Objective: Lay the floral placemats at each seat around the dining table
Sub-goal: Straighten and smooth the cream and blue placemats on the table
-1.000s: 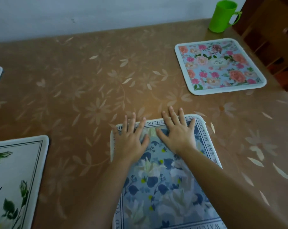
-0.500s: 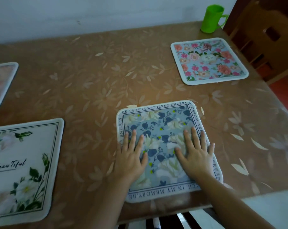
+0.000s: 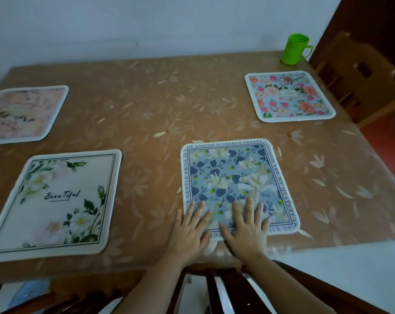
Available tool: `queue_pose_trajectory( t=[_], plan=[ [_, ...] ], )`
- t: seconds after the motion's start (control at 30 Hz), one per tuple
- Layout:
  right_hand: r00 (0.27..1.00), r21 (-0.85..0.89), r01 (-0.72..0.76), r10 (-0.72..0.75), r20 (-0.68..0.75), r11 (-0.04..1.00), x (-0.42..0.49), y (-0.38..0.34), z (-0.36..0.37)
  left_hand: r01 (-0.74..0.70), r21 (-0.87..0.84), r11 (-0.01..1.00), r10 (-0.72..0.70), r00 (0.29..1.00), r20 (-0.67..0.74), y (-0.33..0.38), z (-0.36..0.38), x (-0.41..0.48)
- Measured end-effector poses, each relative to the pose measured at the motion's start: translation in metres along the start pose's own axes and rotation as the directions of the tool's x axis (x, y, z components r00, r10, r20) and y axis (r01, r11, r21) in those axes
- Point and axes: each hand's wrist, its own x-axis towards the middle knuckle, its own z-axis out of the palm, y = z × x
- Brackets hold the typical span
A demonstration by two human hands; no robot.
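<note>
While four floral placemats lie on the worktop (image 3: pixel 146 105), two hands press the blue placemat (image 3: pixel 232 175) at the near edge: the left hand (image 3: pixel 188 232) on its near left corner, the right hand (image 3: pixel 246 233) beside it, fingers (image 3: pixel 249 207) straight and spread, gripping nothing. One white placemat (image 3: pixel 56 200) sits toward the near left corner, one pale pink placemat (image 3: pixel 22 112) at the left edge, and one rose placemat (image 3: pixel 289 96) near the far right corner, close to one green mug (image 3: pixel 295 49).
</note>
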Motion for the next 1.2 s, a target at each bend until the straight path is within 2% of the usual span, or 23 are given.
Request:
queue_pose_trajectory(
  t=[0.2, 0.33, 0.6, 0.7, 0.93, 1.07, 1.2],
  plan=[
    [0.996, 0.055, 0.088, -0.087, -0.011, 0.995, -0.002, -0.066, -0.002, 0.043, -0.019, 0.999, -0.044, 0.997, -0.063, -0.074, -0.004, -0.032],
    [0.978, 0.020, 0.207, -0.207, -0.013, 0.978, -0.014, -0.136, 0.004, 0.155, -0.059, 0.986, -0.162, 0.978, -0.133, -0.137, -0.014, -0.072],
    [0.900, -0.008, 0.427, -0.424, 0.096, 0.904, -0.041, -0.278, 0.044, 0.318, -0.052, 0.947, -0.320, 0.946, -0.049, -0.259, 0.005, -0.140],
    [0.895, -0.023, 0.433, -0.427, 0.130, 0.901, -0.045, -0.318, 0.066, 0.333, -0.053, 0.941, -0.334, 0.943, -0.010, -0.290, 0.009, -0.152],
    [0.964, -0.099, 0.266, -0.263, 0.042, 0.959, -0.051, -0.379, 0.098, 0.208, -0.117, 0.971, -0.218, 0.973, -0.080, -0.324, 0.011, -0.166],
    [0.963, -0.102, 0.271, -0.270, 0.028, 0.957, -0.041, -0.401, 0.100, 0.202, -0.142, 0.969, -0.219, 0.969, -0.114, -0.351, 0.012, -0.165],
    [0.940, -0.112, 0.340, -0.338, 0.033, 0.934, -0.017, -0.410, 0.094, 0.197, -0.117, 0.973, -0.211, 0.970, -0.118, -0.369, 0.011, -0.159]
  ],
)
